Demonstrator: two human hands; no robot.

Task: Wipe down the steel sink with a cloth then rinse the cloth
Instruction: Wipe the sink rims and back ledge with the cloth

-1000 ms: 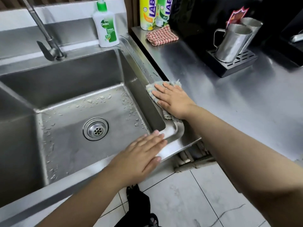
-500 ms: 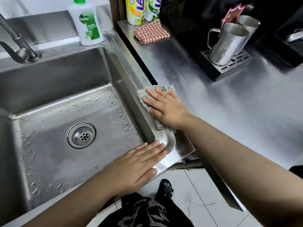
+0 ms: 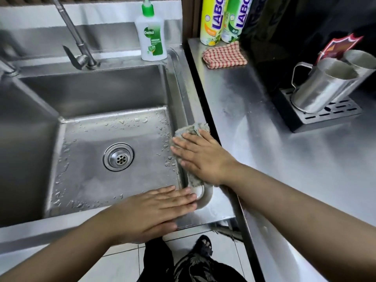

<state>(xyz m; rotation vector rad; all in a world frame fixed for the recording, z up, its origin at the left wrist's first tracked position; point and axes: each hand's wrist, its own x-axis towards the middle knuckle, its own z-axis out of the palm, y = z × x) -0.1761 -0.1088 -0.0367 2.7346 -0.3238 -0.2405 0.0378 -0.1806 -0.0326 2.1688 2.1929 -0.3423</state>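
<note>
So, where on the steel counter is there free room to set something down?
The steel counter is bare between the red checked cloth, the black drip tray and the right hand. Crowded: the back corner with two tall detergent bottles.

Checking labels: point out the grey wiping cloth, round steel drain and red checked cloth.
grey wiping cloth point(image 3: 193, 128), head view, far edge.
round steel drain point(image 3: 119, 158), head view, perforated centre.
red checked cloth point(image 3: 224, 55), head view, middle.

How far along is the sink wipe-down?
Done: nothing plainly finished. In hand: the right hand presses the cloth flat on the right rim of the sink; the left hand rests flat on the front rim. Left: droplets dot the basin floor, so it looks unwiped, and no stream falls from the tap, so rinsing has not begun.
</note>
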